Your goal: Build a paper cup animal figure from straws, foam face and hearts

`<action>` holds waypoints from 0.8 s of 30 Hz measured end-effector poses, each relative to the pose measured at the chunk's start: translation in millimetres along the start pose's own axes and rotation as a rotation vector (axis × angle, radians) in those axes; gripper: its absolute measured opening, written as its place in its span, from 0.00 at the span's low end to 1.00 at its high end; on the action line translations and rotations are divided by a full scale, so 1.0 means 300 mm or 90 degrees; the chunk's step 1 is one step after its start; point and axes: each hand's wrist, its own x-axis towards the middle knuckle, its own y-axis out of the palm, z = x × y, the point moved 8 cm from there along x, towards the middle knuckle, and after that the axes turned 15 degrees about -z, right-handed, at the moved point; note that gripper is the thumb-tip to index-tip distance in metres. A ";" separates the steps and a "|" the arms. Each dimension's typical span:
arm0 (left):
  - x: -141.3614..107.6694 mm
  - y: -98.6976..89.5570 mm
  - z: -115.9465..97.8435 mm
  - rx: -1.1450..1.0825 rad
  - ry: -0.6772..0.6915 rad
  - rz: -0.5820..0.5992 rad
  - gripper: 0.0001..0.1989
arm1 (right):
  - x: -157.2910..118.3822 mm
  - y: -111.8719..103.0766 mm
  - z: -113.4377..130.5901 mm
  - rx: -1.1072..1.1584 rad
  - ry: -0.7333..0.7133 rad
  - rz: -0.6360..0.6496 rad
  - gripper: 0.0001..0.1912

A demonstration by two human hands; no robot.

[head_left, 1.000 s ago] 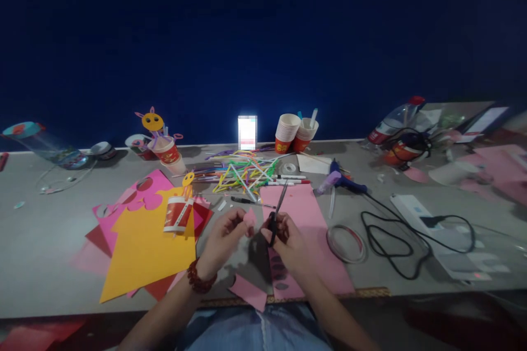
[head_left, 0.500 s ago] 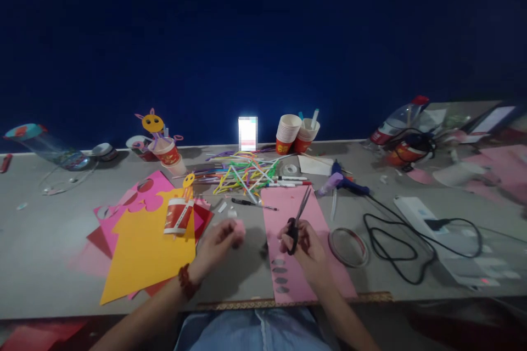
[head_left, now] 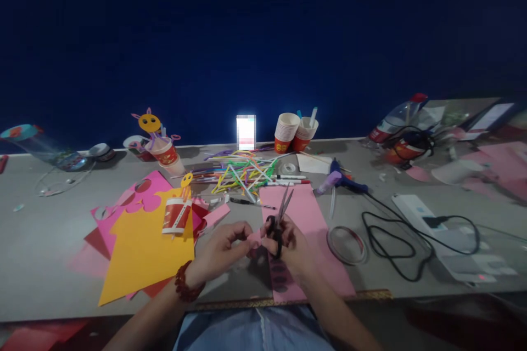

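Observation:
My left hand [head_left: 226, 244] pinches a small piece of pink paper [head_left: 255, 237] over the front of the table. Black-handled scissors [head_left: 281, 219] are in my right hand [head_left: 291, 247], blades pointing up and slightly apart. The fingertips of both hands are close together at the pink piece. Beneath my right hand lies a pink paper sheet [head_left: 319, 247] with several dark oval shapes near its lower left edge. Another pink paper strip [head_left: 217, 215] rests just beyond my left hand.
Left stand stacked coloured sheets [head_left: 144, 263] with a red decorated cup [head_left: 177, 215] on top. Behind lie many coloured pipe cleaners [head_left: 247, 173], a pen [head_left: 242, 201] and stacked paper cups [head_left: 287, 131]. To the right are a tape roll [head_left: 346, 245], glue gun [head_left: 348, 181] and power strip [head_left: 436, 241].
My hands have come together, the left moving right with its pink piece. The scissors have shifted left and their blades have spread. A pink strip now shows beyond my left hand.

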 end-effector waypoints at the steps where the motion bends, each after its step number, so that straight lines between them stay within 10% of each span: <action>1: 0.003 0.002 -0.010 0.015 0.010 0.003 0.14 | 0.002 0.010 0.008 0.000 -0.009 0.001 0.18; 12: 0.005 0.009 0.001 -0.083 0.056 -0.142 0.15 | -0.001 -0.004 0.034 0.000 -0.062 -0.114 0.17; 24: 0.022 -0.039 -0.075 -0.129 0.071 -0.172 0.11 | -0.106 0.014 -0.085 -0.038 0.105 0.160 0.29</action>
